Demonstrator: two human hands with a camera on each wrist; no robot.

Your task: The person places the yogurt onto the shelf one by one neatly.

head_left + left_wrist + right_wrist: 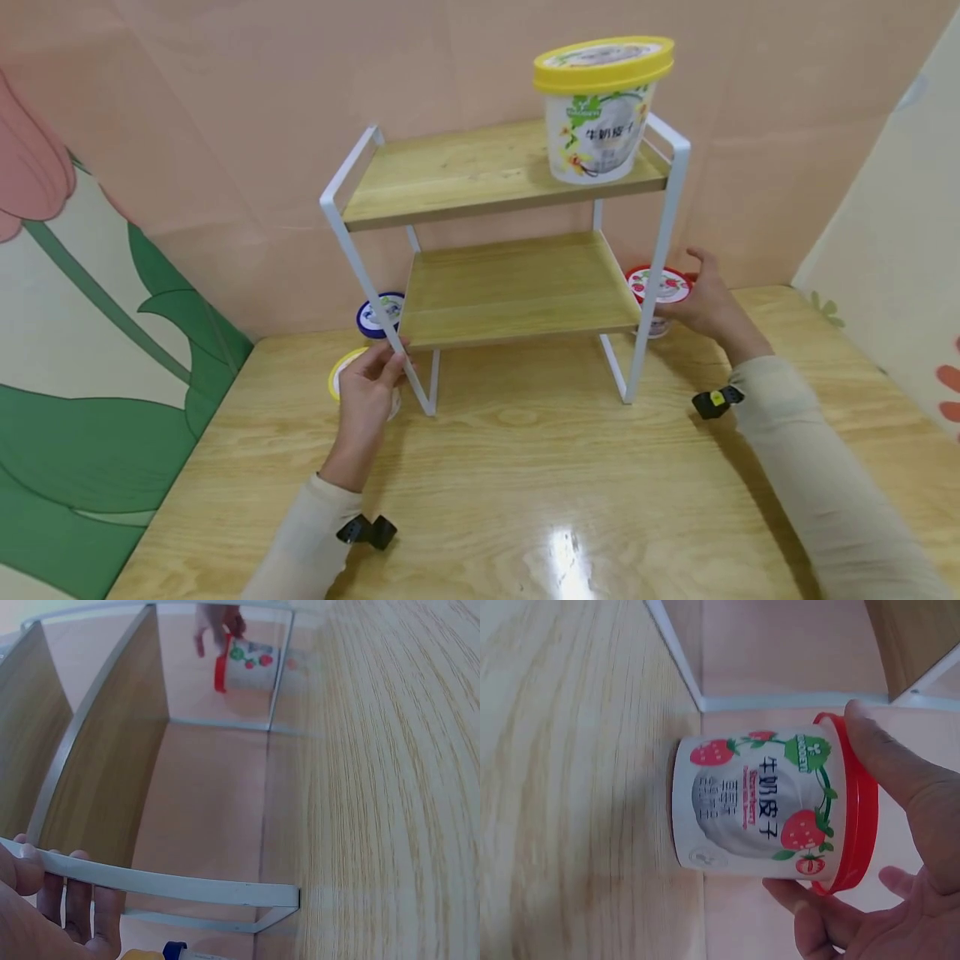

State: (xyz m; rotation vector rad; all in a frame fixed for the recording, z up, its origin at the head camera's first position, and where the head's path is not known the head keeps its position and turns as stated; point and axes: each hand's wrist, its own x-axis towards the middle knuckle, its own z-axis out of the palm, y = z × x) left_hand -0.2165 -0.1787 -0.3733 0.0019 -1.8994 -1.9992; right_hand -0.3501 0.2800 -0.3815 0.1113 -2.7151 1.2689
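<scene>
A two-tier shelf (517, 292) with wooden boards and a white metal frame stands on the table. My left hand (365, 400) grips its front left leg, thumb in front and fingers behind, as the left wrist view also shows. At the shelf's right side, my right hand (705, 304) holds a strawberry tub (757, 802) with a red lid, thumb on one side of the lid and fingers on the other. The tub stands upright on the table. A yellow-lidded tub (600, 125) sits on the right end of the top board.
Behind and beside the left leg stand a blue-lidded tub (371, 321) and another yellow-lidded tub (341, 371), partly hidden by the frame and my left hand. A pink backdrop (262, 125) hangs behind the wooden table (487, 500). Patterned panels flank both sides.
</scene>
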